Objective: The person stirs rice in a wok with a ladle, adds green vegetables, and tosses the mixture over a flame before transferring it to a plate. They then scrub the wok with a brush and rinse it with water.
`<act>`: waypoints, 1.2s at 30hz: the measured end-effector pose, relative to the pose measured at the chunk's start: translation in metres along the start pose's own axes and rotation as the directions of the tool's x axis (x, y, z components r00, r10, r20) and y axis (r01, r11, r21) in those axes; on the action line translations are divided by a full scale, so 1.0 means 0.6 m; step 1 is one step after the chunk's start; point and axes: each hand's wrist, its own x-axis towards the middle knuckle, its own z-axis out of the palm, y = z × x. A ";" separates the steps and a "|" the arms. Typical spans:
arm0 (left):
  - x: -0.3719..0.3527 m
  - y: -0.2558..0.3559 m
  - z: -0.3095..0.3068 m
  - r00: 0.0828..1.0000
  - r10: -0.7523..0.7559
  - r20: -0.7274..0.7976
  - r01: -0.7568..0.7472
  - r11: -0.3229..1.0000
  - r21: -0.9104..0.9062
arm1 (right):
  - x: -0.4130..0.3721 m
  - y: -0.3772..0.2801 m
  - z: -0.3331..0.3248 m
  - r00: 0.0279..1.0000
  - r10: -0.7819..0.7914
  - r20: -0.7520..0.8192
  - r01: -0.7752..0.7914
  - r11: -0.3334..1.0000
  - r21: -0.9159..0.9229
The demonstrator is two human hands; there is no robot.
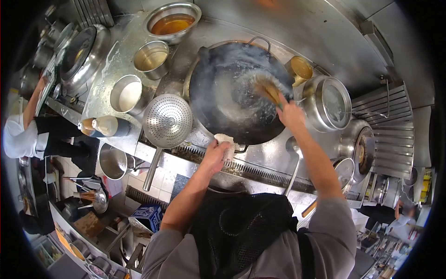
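A large dark wok (209,111) with two loop handles sits on the steel range, with steam and watery liquid inside it. My right hand (290,114) is closed round a bamboo brush (268,90), whose bristles are in the wok's right half amid splashing. By the near rim, beside the lower loop handle, my left hand (214,157) grips a folded pale cloth (225,145). A perforated steel strainer (167,121) lies just left of the wok, its handle pointing toward me.
Left of the wok stand a bowl of amber liquid (173,23), two metal pots (151,59) and squeeze bottles (110,126). A lidded pot (327,103), a yellowish container (301,69) and a ladle (293,162) are on the right. Co-workers (23,135) stand at far left and far right.
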 end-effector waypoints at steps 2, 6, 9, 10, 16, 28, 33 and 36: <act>0.000 0.003 -0.001 1.000 -0.016 -0.001 0.016 1.000 -0.004 | 0.070 -0.043 0.027 0.995 -0.010 -0.101 0.027 0.986 0.162; 0.001 0.003 -0.008 1.000 -0.005 0.031 0.005 1.000 0.013 | 0.059 -0.192 0.017 0.974 -0.004 0.227 -0.177 0.611 0.772; -0.005 0.003 -0.006 0.998 0.029 0.060 -0.030 0.999 0.013 | 0.018 -0.231 0.028 0.952 -0.118 0.284 -0.196 0.478 0.856; -0.008 0.001 -0.006 0.997 0.044 0.066 -0.044 0.999 0.002 | 0.000 -0.235 0.026 0.930 -0.183 0.318 -0.207 0.454 0.866; -0.033 -0.009 -0.001 0.996 0.078 -0.053 -0.076 0.996 0.050 | -0.085 -0.110 0.004 0.722 -0.510 0.467 -0.031 0.651 0.758; -0.011 -0.005 -0.001 1.000 0.021 0.013 -0.020 0.996 -0.084 | -0.063 -0.102 0.001 0.959 -0.181 0.218 0.143 0.973 0.180; -0.026 0.000 0.013 1.000 0.027 -0.002 -0.027 0.997 -0.067 | -0.143 -0.056 -0.015 0.909 -0.240 0.340 0.202 0.969 0.144; -0.027 -0.002 0.011 1.000 0.014 -0.006 -0.015 0.999 -0.047 | -0.102 -0.002 -0.061 0.948 -0.026 0.318 0.074 0.988 -0.139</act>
